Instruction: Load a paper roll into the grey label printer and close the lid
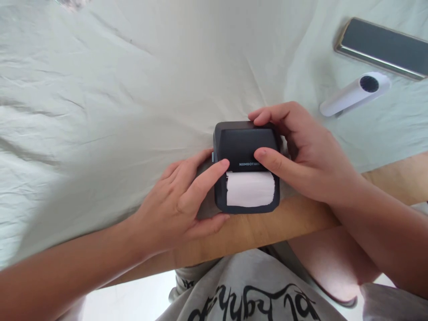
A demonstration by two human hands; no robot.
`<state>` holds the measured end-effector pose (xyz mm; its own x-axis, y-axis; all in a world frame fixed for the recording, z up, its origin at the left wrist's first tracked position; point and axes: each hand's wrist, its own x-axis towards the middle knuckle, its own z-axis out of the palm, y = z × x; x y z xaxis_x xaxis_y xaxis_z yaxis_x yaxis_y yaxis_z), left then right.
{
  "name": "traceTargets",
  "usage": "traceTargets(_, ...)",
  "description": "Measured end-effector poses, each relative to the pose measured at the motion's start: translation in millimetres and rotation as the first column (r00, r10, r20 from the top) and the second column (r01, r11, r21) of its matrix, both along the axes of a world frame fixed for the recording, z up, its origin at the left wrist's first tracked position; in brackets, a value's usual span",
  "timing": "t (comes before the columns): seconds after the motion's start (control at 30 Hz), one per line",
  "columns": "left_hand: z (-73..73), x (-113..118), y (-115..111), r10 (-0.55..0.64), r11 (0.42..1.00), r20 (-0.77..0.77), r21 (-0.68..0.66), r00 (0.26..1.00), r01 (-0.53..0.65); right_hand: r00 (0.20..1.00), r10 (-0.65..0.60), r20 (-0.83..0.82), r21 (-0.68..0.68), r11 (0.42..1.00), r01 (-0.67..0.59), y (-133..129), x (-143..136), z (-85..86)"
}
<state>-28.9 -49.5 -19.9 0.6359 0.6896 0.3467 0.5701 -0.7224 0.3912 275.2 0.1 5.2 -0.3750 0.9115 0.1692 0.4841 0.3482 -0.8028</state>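
A black label printer point(248, 142) marked NIIMBOT sits near the front edge of the table. White paper point(250, 189) with a rough edge shows on its front part, below the lettering. My left hand point(182, 196) grips the printer's left side, one finger on its top and the thumb at the near lower corner. My right hand point(302, 149) holds the right side, its thumb pressed on the lid near the lettering and its fingers curled over the far edge. A small light-coloured piece point(213, 156) shows at the printer's left side. The underside is hidden.
A pale, wrinkled cloth point(150, 80) covers the table, with a bare wooden edge point(284, 223) towards me. At the right lie a white cylindrical object point(347, 96) with a dark round end and a dark flat case point(384, 47). A shiny thing point(72, 3) is cut off at the top left.
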Motion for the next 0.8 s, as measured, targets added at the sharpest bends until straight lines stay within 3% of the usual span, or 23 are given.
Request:
traceTargets(0.27, 0.2, 0.7, -0.6, 0.003, 0.999, -0.029, 0.034, 1.000, -0.002, 0.996, 0.079, -0.040, -0.088, 0.993, -0.082, 4.6, 1.6, 3.5)
traceTargets(0.8, 3.8, 0.2, -0.3, -0.012, 0.999, -0.038, -0.032, 0.999, 0.010, 0.991, 0.075, -0.106, -0.158, 0.983, -0.091, 8.8, 4.0, -0.3)
